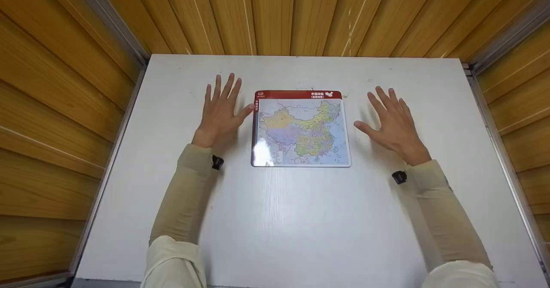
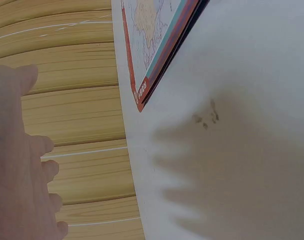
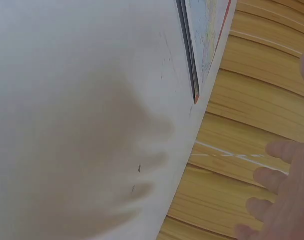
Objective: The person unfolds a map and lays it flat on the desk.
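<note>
A flat, nearly square map puzzle board (image 1: 300, 129) with a red top band lies on the white table, a coloured map of China on its face. Glare whitens its lower left corner. To its left, my left hand (image 1: 220, 115) is spread with straight fingers, the thumb tip right by the board's edge in the head view. On the other side my right hand (image 1: 393, 124) is spread too, its thumb pointing at the board across a small gap. Both hands hold nothing. In the wrist views, shadows of the spread fingers fall on the tabletop, and the board's layered edge (image 2: 167, 55) shows.
The white table (image 1: 275, 219) has small dark marks (image 2: 207, 117) on its surface. Wood-panelled walls (image 1: 275, 17) rise behind it and at both sides, with grey metal frame strips (image 1: 116, 17) at the corners. Black wrist cameras (image 1: 399, 177) sit at the cuffs.
</note>
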Demonstrator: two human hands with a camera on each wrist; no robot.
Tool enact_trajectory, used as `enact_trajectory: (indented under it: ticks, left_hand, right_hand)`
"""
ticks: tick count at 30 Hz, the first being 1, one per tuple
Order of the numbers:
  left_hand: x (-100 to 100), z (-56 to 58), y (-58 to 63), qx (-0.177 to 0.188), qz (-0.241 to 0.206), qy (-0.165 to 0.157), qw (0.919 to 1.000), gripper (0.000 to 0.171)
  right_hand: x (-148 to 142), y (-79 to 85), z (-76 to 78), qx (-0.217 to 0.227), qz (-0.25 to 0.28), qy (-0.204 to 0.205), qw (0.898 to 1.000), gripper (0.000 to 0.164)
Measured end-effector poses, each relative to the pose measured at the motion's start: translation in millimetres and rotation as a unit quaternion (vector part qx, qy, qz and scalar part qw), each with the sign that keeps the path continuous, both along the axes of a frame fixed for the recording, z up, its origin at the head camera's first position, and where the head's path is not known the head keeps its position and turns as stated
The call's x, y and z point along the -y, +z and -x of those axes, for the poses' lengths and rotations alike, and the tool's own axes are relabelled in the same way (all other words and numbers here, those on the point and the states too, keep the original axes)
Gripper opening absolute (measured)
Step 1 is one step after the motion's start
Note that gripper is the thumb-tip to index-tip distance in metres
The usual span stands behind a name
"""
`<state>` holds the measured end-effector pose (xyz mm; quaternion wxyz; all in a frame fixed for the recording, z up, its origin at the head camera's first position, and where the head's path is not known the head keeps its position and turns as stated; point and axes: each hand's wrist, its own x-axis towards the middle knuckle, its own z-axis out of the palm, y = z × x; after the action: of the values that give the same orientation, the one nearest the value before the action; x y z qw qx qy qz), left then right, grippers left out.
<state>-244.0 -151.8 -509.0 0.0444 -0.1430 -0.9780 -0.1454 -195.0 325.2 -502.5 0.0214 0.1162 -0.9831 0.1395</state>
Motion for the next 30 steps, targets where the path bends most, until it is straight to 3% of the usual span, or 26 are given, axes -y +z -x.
enact_trajectory:
  ticks: [11, 30]
  left_hand:
    - [-6.0, -14.8, -5.1, 0.005, -0.003, -0.031, 0.9995, 0.087]
    - [-16.2, -45.7, -36.4, 0.025, -0.021, -0.095, 0.995, 0.083]
  right_hand:
    - [6.4, -6.5, -29.6, -0.013, 0.004, 0.042, 0.999, 0.089]
    - [29.0, -34.4, -67.3, 0.025, 0.055, 0.112, 0.992, 0.08]
